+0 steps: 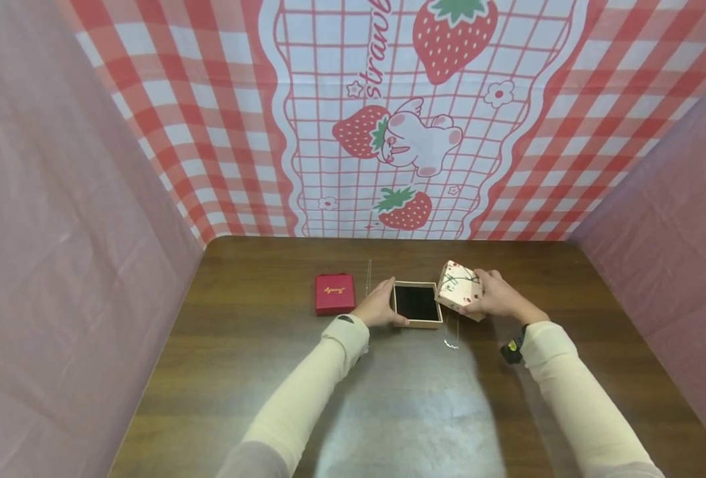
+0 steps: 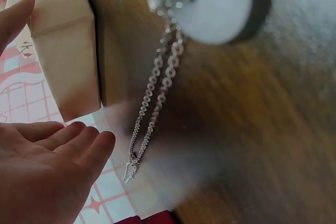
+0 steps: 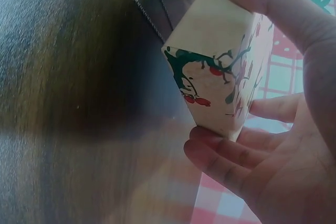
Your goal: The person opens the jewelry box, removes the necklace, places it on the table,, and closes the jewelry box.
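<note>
The open box base [image 1: 425, 324] has a black lining and stands on the table. My left hand [image 1: 379, 305] holds its left side, thumb at the front corner and fingers toward the back; in the left wrist view the fingers [image 2: 79, 145] lie close by the box's end. My right hand [image 1: 496, 297] grips the cream box lid [image 1: 460, 284], printed with branches and red flowers, tilted at the base's right edge. In the right wrist view, thumb and fingers span the lid [image 3: 210, 87]. A silver chain necklace [image 1: 451, 344] lies partly hidden below the lid.
A red box [image 1: 335, 292] with gold lettering stands left of my left hand. Between them lies another silver chain [image 1: 369, 273], close up beside a blurred white disc [image 2: 220, 9] in the left wrist view. A checked strawberry cloth [image 1: 239, 133] hangs behind the wooden table [image 1: 239, 372].
</note>
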The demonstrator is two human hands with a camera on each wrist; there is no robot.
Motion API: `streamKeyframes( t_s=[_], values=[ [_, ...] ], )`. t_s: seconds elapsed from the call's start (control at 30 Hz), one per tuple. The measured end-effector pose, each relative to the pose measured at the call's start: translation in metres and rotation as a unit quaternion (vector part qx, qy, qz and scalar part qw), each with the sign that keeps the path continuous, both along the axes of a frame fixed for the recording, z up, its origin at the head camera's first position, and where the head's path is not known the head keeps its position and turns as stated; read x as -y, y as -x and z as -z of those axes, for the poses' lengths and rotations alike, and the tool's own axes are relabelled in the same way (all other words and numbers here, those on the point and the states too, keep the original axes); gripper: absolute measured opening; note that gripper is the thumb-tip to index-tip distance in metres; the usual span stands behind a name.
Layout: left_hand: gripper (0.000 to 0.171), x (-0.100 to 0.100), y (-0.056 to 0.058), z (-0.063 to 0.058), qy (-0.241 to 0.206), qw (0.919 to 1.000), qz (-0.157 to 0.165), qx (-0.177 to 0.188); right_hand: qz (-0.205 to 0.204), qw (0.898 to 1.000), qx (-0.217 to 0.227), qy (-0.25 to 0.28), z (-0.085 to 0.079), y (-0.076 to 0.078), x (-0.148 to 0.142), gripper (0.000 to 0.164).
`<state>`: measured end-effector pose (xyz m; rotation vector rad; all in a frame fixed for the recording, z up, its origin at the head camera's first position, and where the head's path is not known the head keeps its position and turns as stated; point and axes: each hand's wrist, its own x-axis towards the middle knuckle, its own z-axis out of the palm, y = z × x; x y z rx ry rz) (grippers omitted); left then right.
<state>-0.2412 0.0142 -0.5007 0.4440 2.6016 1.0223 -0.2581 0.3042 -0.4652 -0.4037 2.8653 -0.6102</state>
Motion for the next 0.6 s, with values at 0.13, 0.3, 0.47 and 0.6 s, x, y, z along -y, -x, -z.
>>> streamKeyframes(
  t_s=[0.13, 0.3, 0.47, 0.6],
  values=[
    [0.109, 0.0, 0.0, 0.001, -0.003, 1.0, -0.002, 0.002, -0.009, 1.0, -0.005, 0.005, -0.001, -0.001, 0.004, 0.107],
    [0.108, 0.0, 0.001, 0.0, -0.004, 1.0, 0.0, 0.005, -0.015, 1.0, -0.005, 0.01, -0.002, -0.002, 0.01, 0.107],
    [0.108, 0.0, 0.0, 0.0, -0.001, 1.0, 0.001, 0.008, -0.015, 1.0, -0.002, 0.012, 0.0, 0.0, 0.014, 0.107],
    [0.107, 0.0, 0.001, 0.0, 0.001, 0.9999, 0.0, 0.013, -0.016, 1.0, -0.002, 0.017, 0.0, 0.001, 0.018, 0.106]
  ],
)
